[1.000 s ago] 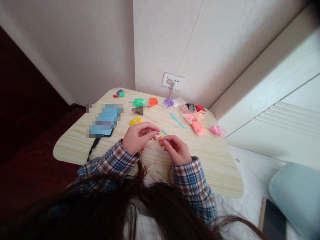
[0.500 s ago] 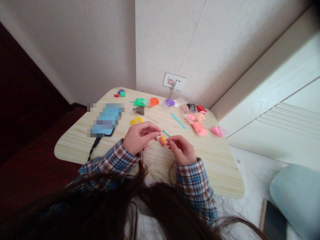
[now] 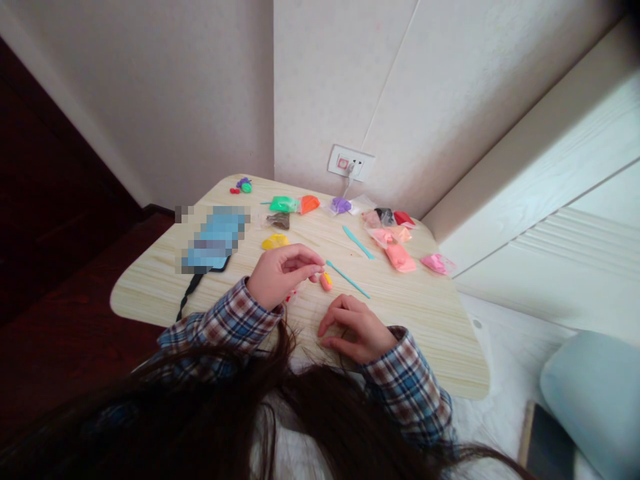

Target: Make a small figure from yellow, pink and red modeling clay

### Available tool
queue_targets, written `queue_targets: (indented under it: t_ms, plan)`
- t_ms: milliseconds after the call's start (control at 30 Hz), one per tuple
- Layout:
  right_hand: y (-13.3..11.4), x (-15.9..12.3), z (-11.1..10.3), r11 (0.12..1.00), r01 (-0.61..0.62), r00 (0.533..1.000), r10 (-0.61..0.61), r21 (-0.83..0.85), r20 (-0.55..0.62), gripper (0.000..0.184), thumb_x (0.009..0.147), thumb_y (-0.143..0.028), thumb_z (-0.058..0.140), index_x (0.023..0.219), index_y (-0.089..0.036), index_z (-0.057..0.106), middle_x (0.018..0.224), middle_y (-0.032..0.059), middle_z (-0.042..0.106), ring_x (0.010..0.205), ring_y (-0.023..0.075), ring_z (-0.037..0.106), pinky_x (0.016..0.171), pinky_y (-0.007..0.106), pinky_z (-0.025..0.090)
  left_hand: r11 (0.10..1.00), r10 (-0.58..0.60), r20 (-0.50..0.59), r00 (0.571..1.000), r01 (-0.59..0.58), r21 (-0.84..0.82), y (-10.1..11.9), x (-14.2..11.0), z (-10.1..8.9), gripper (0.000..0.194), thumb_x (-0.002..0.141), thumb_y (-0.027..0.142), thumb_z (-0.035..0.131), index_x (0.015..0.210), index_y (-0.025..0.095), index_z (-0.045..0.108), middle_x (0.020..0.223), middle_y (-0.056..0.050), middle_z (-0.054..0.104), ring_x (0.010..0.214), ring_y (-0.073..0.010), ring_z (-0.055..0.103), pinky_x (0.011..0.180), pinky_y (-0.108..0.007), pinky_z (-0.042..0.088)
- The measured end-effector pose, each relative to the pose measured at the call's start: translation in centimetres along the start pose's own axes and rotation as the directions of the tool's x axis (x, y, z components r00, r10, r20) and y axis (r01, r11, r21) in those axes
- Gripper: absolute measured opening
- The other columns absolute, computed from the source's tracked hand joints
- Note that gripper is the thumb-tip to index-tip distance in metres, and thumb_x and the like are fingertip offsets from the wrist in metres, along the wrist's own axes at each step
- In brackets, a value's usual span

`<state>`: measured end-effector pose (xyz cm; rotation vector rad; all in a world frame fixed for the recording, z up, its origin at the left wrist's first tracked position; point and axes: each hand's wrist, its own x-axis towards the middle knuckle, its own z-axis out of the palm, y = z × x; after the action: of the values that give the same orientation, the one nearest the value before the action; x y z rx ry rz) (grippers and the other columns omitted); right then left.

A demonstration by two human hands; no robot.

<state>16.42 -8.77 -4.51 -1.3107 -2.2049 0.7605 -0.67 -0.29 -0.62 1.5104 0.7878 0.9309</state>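
Observation:
A small salmon-coloured clay piece with yellow on top (image 3: 326, 282) lies on the table. Just left of it, my left hand (image 3: 286, 272) has thumb and fingertips pinched together; whatever they may hold is too small to name. My right hand (image 3: 356, 329) rests nearer my body, fingers bent and thumb apart, with nothing seen in it. Between the clay piece and the right side lies a thin blue modelling tool (image 3: 349, 279). Partly under my left wrist, a bit of red clay (image 3: 290, 297) shows.
A flat blue clay knife (image 3: 358, 242) lies farther back. Behind are bags of green (image 3: 284, 204), orange (image 3: 309, 204), purple (image 3: 341, 205) and salmon clay (image 3: 400, 258). Yellow clay (image 3: 275, 241) sits beyond my left hand. A phone with a blurred screen (image 3: 215, 237) lies left.
My right hand has drawn back from the clay piece toward my body and its fingers have parted, uncovering the thin blue tool. My left hand has stayed almost still.

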Motion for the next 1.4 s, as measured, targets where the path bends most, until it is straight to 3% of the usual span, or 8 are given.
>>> queue_targets:
  t_ms: [200, 700, 1100, 1267, 1400]
  plan:
    - [0.7, 0.4, 0.6, 0.999, -0.033, 0.999, 0.032, -0.030, -0.008, 0.004, 0.073, -0.023, 0.066, 0.073, -0.019, 0.068, 0.080, 0.0031, 0.054, 0.080, 0.0168, 0.051, 0.075, 0.032, 0.042, 1.000, -0.005, -0.025, 1.000, 0.005, 0.009, -0.2, 0.1, -0.2, 0.015, 0.068, 0.026, 0.065, 0.074, 0.012, 0.063, 0.064, -0.001, 0.063, 0.055, -0.0105, 0.059, 0.047, -0.018, 0.044]
    - [1.4, 0.5, 0.9, 0.997, -0.014, 1.000, 0.014, -0.081, -0.011, 0.011, 0.070, -0.027, 0.069, 0.075, -0.017, 0.068, 0.084, 0.0057, 0.055, 0.085, 0.0190, 0.052, 0.079, 0.034, 0.043, 0.999, 0.030, -0.025, 0.999, -0.031, -0.045, -1.7, 0.9, -0.6, 0.014, 0.065, 0.025, 0.066, 0.071, 0.013, 0.063, 0.069, -0.002, 0.067, 0.058, -0.0116, 0.062, 0.057, -0.022, 0.050]
    - [1.0, 0.3, 0.9, 0.994, 0.049, 0.999, -0.051, -0.103, -0.018, 0.007, 0.074, -0.024, 0.063, 0.076, -0.018, 0.065, 0.082, 0.0046, 0.056, 0.082, 0.0175, 0.053, 0.077, 0.032, 0.044, 0.999, 0.033, -0.020, 0.999, -0.033, -0.027, -1.6, 0.8, -0.6, 0.015, 0.066, 0.025, 0.065, 0.073, 0.012, 0.063, 0.070, -0.004, 0.068, 0.058, -0.0119, 0.063, 0.056, -0.022, 0.050]
    - [0.8, 0.3, 0.9, 0.992, 0.111, 0.993, -0.109, -0.051, 0.042, 0.018, 0.075, -0.034, 0.064, 0.089, -0.022, 0.068, 0.088, 0.0044, 0.057, 0.086, 0.0175, 0.054, 0.080, 0.032, 0.044, 0.999, 0.048, -0.019, 0.999, -0.048, -0.025, -1.6, 0.7, -0.6, 0.014, 0.067, 0.025, 0.065, 0.073, 0.012, 0.063, 0.071, -0.004, 0.068, 0.057, -0.0114, 0.063, 0.057, -0.022, 0.050]
    - [0.5, 0.5, 1.2, 0.993, 0.102, 0.994, -0.100, -0.052, 0.037, 0.016, 0.075, -0.036, 0.065, 0.083, -0.023, 0.070, 0.086, 0.0038, 0.057, 0.085, 0.0172, 0.054, 0.080, 0.032, 0.043, 0.999, 0.037, -0.012, 0.999, -0.037, -0.029, -1.4, 0.7, -0.5, 0.014, 0.067, 0.024, 0.065, 0.073, 0.012, 0.063, 0.070, -0.004, 0.068, 0.057, -0.0114, 0.062, 0.055, -0.021, 0.049]
